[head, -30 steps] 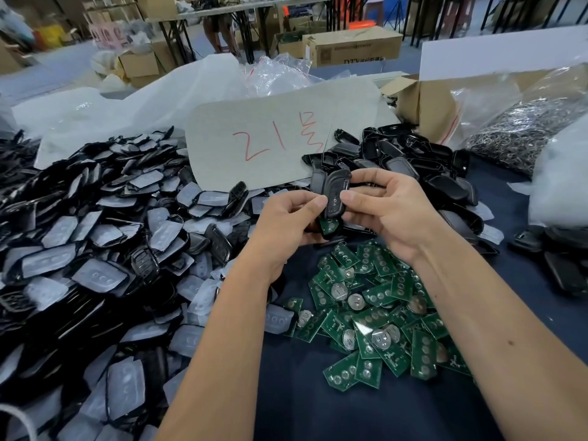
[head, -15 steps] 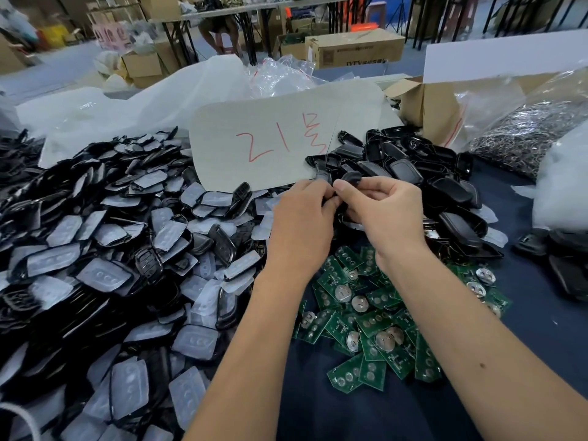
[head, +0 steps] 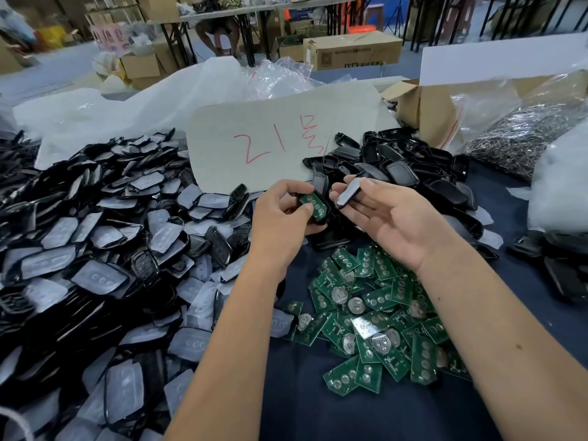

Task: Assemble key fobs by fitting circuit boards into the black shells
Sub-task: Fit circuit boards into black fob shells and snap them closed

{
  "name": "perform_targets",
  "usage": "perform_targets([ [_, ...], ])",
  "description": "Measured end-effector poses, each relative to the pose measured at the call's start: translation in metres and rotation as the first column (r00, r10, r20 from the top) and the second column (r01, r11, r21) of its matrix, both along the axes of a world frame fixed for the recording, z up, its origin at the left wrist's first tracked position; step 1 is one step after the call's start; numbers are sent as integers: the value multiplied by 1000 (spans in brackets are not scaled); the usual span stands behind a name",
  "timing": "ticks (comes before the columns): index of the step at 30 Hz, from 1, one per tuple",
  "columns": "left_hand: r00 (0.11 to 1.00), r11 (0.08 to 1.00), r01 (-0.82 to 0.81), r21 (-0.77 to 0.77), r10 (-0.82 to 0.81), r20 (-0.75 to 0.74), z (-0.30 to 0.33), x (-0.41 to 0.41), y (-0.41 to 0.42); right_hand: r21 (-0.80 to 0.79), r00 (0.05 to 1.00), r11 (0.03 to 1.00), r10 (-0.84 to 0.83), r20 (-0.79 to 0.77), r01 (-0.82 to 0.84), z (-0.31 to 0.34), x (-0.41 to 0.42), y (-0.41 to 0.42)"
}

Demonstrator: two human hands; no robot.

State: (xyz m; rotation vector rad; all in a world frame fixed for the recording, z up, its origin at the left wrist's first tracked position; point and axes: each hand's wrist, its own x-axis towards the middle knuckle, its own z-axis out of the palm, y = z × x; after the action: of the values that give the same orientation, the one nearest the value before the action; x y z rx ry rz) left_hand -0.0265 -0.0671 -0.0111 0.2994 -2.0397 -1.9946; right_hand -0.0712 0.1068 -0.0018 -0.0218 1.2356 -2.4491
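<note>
The step in hand looks like closing a fob: the left hand [head: 280, 224] grips a black plastic shell half [head: 318, 206] with a green rectangular circuit board [head: 313, 203] already lying in it, button pads up, thumb pressing the board's near edge. The right hand [head: 391, 218], palm turned up and fingers loosely curled, pinches a second shell piece with a pale grey inner face [head: 348, 194] between thumb and fingertips, tilted and just beside the loaded half but apart from it. The next move probably calls for turning that cover over, lining up its outline with the loaded half and pressing the two together. Both forearms reach forward over the dark blue surface [head: 318, 415], above the loose heap of green boards [head: 375, 319].
</note>
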Motion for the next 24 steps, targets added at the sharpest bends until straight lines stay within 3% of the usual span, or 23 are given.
perform_targets([
  [10,999,999,-38,34,38,-8,-3,-2,-1,136,986,985,120,-113,-104,-4,0,0],
  [24,998,999,-44,-32,42,-36,-2,-1,3,331,981,943,38,-192,28,-8,1,-7],
])
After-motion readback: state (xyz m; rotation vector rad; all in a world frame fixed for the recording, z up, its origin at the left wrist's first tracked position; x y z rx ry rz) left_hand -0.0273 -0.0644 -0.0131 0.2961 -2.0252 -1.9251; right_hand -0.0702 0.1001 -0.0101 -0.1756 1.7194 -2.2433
